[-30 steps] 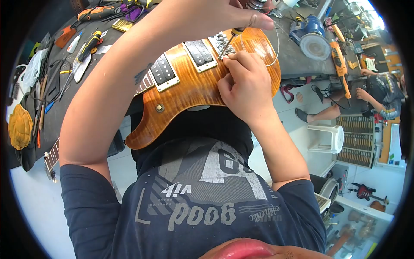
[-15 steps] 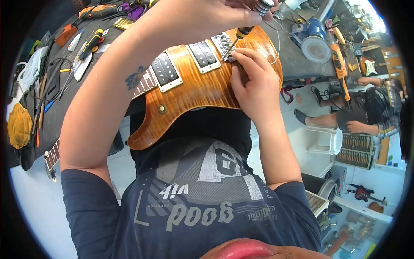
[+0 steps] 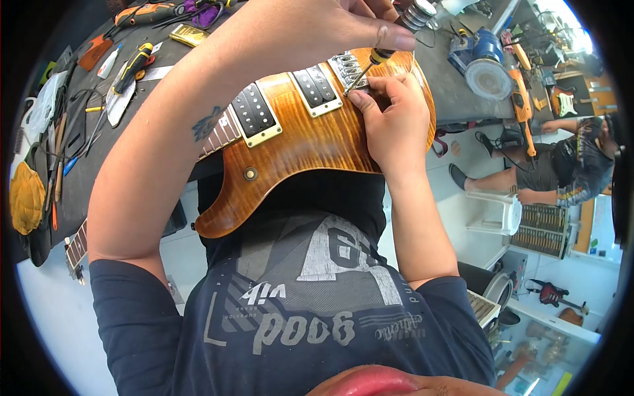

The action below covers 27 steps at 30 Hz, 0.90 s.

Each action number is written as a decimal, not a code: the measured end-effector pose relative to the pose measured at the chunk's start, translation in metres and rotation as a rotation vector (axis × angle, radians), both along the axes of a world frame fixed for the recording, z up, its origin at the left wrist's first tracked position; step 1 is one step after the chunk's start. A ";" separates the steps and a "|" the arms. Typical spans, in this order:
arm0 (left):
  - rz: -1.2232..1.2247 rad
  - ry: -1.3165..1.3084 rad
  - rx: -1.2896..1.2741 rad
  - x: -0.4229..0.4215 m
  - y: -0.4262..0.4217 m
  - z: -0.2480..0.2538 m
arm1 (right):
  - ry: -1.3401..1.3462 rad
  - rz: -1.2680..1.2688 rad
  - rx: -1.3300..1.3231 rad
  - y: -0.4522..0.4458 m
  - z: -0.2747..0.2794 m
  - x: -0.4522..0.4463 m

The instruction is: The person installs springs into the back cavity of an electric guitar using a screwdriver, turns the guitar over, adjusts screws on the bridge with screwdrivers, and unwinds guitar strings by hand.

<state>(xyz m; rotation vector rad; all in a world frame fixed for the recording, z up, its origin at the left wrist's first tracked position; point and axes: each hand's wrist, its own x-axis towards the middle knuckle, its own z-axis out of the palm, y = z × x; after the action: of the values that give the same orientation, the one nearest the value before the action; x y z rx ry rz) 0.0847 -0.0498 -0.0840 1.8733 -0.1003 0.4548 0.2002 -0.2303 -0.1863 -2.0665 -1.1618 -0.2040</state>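
Observation:
An orange-brown flamed electric guitar body (image 3: 304,148) lies across the bench edge and my lap. My left hand (image 3: 360,25) comes over it from the left and holds a screwdriver (image 3: 381,55) with a black-and-yellow collar and silver cap. Its shaft slants down to the near end of the metal bridge (image 3: 348,68). My right hand (image 3: 397,119) rests at that same end, thumb and fingertips closed beside the screwdriver tip; anything between them is too small to tell. Two black pickups (image 3: 317,89) sit left of the bridge.
Bench (image 3: 442,92) behind the guitar. At left lie a yellow-black tool (image 3: 134,66), an orange glove (image 3: 26,198) and cables. To the right are a blue grinder (image 3: 487,69), an orange power tool (image 3: 520,99), a white stool (image 3: 495,212) and another person (image 3: 581,158).
My right hand's thumb has moved up to the bridge edge by the tip. The screwdriver and my left hand have shifted slightly right. The other person's arm has moved.

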 end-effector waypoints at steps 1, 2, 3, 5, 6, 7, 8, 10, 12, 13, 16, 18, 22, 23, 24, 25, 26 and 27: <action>-0.006 0.005 -0.021 0.001 -0.001 0.000 | 0.056 0.012 0.013 0.000 -0.001 -0.001; 0.005 0.006 0.001 0.001 -0.001 0.000 | 0.048 0.027 0.026 -0.001 -0.003 0.000; 0.017 0.002 0.024 0.002 -0.001 0.001 | 0.036 0.043 0.042 0.000 -0.006 0.002; 0.010 0.001 0.034 0.004 -0.001 0.002 | 0.019 0.067 0.052 -0.001 -0.005 0.004; -0.006 0.004 0.021 0.004 0.000 0.002 | 0.015 0.078 0.049 -0.001 -0.003 0.004; -0.021 0.009 0.007 0.005 0.001 0.002 | 0.013 0.089 0.044 -0.002 -0.002 0.004; -0.005 -0.032 0.011 0.006 0.003 -0.002 | 0.030 0.106 0.059 -0.001 -0.003 0.006; 0.020 -0.116 0.022 0.011 0.003 -0.014 | 0.026 0.121 0.070 -0.001 -0.004 0.008; 0.007 -0.073 0.021 0.014 0.006 -0.016 | 0.042 0.124 0.071 -0.003 -0.004 0.009; 0.002 -0.053 0.021 0.015 0.007 -0.015 | 0.062 0.125 0.066 -0.004 -0.003 0.009; -0.003 -0.034 0.025 0.013 0.005 -0.012 | 0.077 0.126 0.074 -0.007 -0.003 0.011; -0.002 -0.058 0.021 0.012 0.003 -0.012 | 0.072 0.127 0.088 -0.007 -0.007 0.013; 0.012 -0.048 0.014 0.002 -0.005 -0.005 | 0.091 0.120 0.081 -0.006 -0.003 0.009; -0.007 -0.058 0.036 0.006 -0.002 -0.007 | 0.086 0.122 0.084 -0.006 -0.003 0.010; -0.028 -0.070 0.058 0.008 0.000 -0.007 | 0.081 0.122 0.088 -0.006 -0.003 0.010; -0.020 -0.038 0.018 0.006 -0.001 -0.005 | 0.090 0.121 0.092 -0.006 -0.004 0.010; -0.011 -0.009 -0.021 -0.001 -0.012 0.010 | 0.097 0.121 0.095 -0.006 -0.005 0.010; -0.002 -0.005 -0.034 -0.004 -0.016 0.013 | 0.103 0.121 0.098 -0.006 -0.005 0.011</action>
<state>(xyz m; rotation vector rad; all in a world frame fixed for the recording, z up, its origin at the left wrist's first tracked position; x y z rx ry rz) 0.0811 -0.0655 -0.0706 1.8382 -0.0974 0.4575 0.2109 -0.2360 -0.1914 -1.8921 -1.1861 -0.0928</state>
